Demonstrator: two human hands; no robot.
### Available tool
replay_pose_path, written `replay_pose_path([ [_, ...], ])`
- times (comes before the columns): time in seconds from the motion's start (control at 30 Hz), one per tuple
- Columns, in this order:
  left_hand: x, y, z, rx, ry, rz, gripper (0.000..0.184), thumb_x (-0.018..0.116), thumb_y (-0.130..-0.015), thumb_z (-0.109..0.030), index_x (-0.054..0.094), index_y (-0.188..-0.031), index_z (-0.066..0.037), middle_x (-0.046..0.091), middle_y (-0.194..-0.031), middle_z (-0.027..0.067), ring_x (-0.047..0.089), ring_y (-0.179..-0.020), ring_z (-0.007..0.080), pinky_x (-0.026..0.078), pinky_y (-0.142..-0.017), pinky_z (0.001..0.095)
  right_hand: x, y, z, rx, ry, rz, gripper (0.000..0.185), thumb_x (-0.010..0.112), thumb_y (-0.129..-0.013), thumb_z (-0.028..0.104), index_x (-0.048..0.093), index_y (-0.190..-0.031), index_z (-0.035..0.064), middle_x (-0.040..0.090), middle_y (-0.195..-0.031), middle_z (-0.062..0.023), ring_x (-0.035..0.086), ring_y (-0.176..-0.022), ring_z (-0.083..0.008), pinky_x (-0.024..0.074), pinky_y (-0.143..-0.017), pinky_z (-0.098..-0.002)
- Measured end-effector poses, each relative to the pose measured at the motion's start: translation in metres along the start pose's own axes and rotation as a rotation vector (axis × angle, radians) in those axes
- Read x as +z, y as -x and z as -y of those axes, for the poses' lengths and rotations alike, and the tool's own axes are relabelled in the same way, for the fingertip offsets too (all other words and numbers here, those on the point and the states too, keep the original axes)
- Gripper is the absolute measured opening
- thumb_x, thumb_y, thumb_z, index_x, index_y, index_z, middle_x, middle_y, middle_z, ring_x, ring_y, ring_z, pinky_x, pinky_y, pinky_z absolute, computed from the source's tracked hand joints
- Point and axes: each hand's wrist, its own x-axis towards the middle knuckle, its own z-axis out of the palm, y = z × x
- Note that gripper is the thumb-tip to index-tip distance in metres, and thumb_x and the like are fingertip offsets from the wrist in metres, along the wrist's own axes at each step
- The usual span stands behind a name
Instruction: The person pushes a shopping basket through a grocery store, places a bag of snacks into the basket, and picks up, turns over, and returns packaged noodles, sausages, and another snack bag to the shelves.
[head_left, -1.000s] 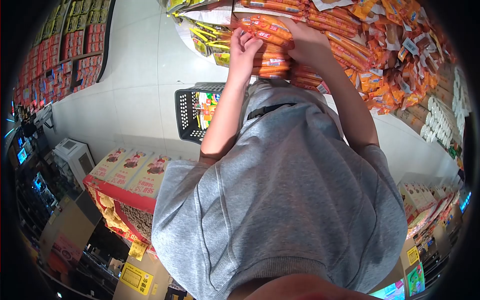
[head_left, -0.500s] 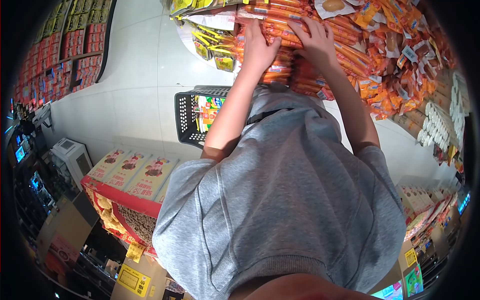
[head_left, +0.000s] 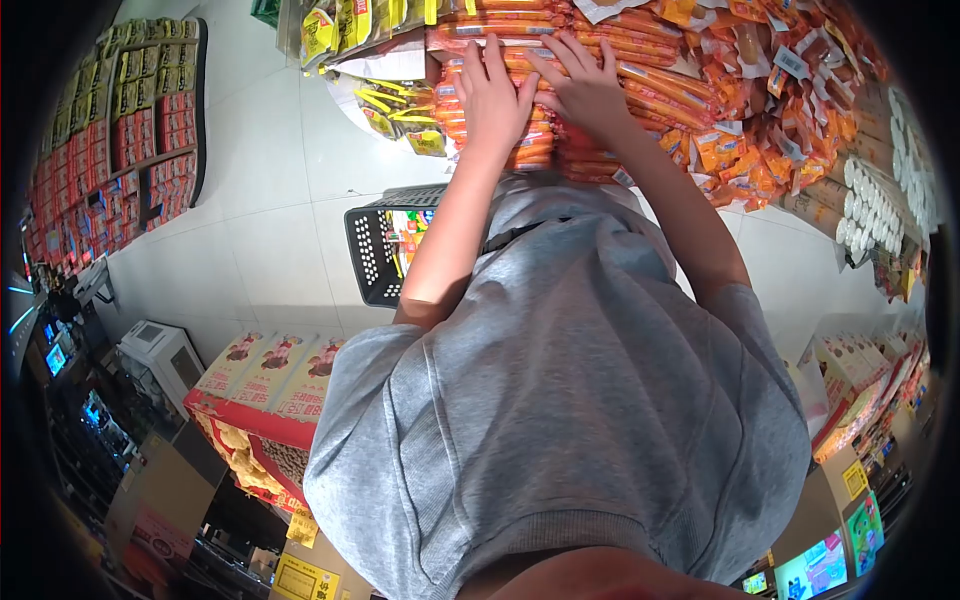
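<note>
Long sausages in orange wrappers lie stacked in rows at the top of the head view. My left hand rests on the left part of the stack, fingers stretched forward and thumb out to the side. Just right of it, my right hand lies on the same sausages with its fingers spread. The two thumbs are close together. Neither hand is closed around a sausage, though the wrappers under the palms are hidden. Green and yellow packets sit left of my left hand.
Small orange packets are heaped to the right of the sausages. A dark shopping basket holding colourful packages stands on the floor by my left arm. Cartons on a red stand are behind it; a shelf of red and green packs stands far left.
My hands have come slightly nearer each other while staying on the sausages. The whole view has shifted a little, with the display now further left.
</note>
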Motion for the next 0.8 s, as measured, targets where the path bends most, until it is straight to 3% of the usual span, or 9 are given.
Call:
replay_pose_path([
  [0.03, 0.003, 0.003, 0.003, 0.012, -0.01, 0.007, 0.069, 0.064, -0.087, -0.037, 0.036, -0.142, -0.008, 0.031, -0.143, 0.0268, 0.035, -0.13, 0.0412, 0.024, -0.107, 0.0582, 0.003, -0.002, 0.001, -0.027, -0.015, -0.045, 0.069, 0.071, -0.073, 0.049, 0.052, -0.134, 0.0251, 0.052, -0.135, -0.0026, 0.044, -0.128, -0.0198, 0.0287, -0.105, -0.0589],
  [0.17, -0.004, 0.006, 0.014, 0.042, 0.008, 0.085, 0.062, 0.063, -0.087, -0.037, 0.042, -0.139, -0.01, 0.032, -0.144, 0.024, 0.035, -0.131, 0.0406, 0.026, -0.107, 0.057, 0.002, -0.009, -0.004, -0.065, -0.154, -0.056, 0.065, 0.069, -0.079, 0.043, 0.048, -0.137, 0.0216, 0.045, -0.141, -0.0046, 0.04, -0.132, -0.0217, 0.0269, -0.105, -0.0588],
  [0.23, -0.007, 0.004, 0.015, 0.061, -0.003, 0.111, 0.065, 0.064, -0.087, -0.039, 0.041, -0.14, -0.009, 0.03, -0.146, 0.0247, 0.034, -0.133, 0.0407, 0.026, -0.107, 0.0564, -0.001, -0.009, -0.005, -0.054, -0.228, -0.099, 0.065, 0.07, -0.08, 0.039, 0.047, -0.137, 0.0174, 0.045, -0.14, -0.0062, 0.04, -0.131, -0.0227, 0.0266, -0.106, -0.0581],
  [0.33, -0.011, 0.001, 0.011, 0.08, 0.006, 0.12, 0.074, 0.066, -0.085, -0.04, 0.036, -0.142, -0.005, 0.027, -0.147, 0.0271, 0.031, -0.135, 0.0421, 0.026, -0.108, 0.0554, -0.004, 0.006, -0.004, 0.138, -0.326, -0.225, 0.067, 0.074, -0.075, 0.027, 0.046, -0.134, 0.0112, 0.046, -0.134, -0.0118, 0.044, -0.126, -0.0288, 0.0282, -0.107, -0.0547],
  [0.43, -0.009, 0.004, 0.01, 0.091, 0.034, 0.092, 0.085, 0.071, -0.081, -0.04, 0.03, -0.144, 0.001, 0.024, -0.148, 0.03, 0.029, -0.135, 0.0443, 0.025, -0.11, 0.0538, 0.002, 0.023, 0.0, 0.258, -0.503, -0.468, 0.068, 0.073, -0.076, 0.017, 0.041, -0.135, 0.0029, 0.042, -0.135, -0.0184, 0.041, -0.126, -0.035, 0.0301, -0.106, -0.0516],
  [0.53, -0.011, 0.007, 0.006, 0.054, 0.124, 0.026, 0.09, 0.074, -0.079, -0.035, 0.025, -0.144, 0.005, 0.022, -0.147, 0.032, 0.028, -0.135, 0.0459, 0.025, -0.111, 0.0508, -0.008, 0.037, 0.011, 0.352, -0.551, -0.412, 0.069, 0.071, -0.077, 0.012, 0.037, -0.135, -0.0019, 0.037, -0.136, -0.0233, 0.037, -0.126, -0.0394, 0.0312, -0.106, -0.0484],
  [0.67, -0.014, 0.006, 0.015, -0.022, 0.272, -0.061, 0.09, 0.075, -0.08, -0.028, 0.022, -0.143, 0.007, 0.022, -0.147, 0.0312, 0.028, -0.135, 0.0453, 0.027, -0.111, 0.0468, -0.023, 0.04, 0.014, 0.413, -0.557, -0.366, 0.067, 0.069, -0.077, 0.01, 0.038, -0.135, -0.0007, 0.036, -0.137, -0.0234, 0.037, -0.127, -0.0396, 0.0318, -0.107, -0.0464],
  [0.8, -0.034, 0.005, 0.022, -0.105, 0.33, -0.128, 0.071, 0.068, -0.083, -0.017, 0.03, -0.138, 0.007, 0.036, -0.137, 0.0276, 0.039, -0.127, 0.0421, 0.033, -0.107, 0.0451, -0.032, 0.047, 0.013, 0.423, -0.541, -0.335, 0.064, 0.066, -0.078, 0.007, 0.039, -0.135, 0.0, 0.037, -0.136, -0.0233, 0.037, -0.127, -0.0395, 0.0329, -0.106, -0.0465],
])
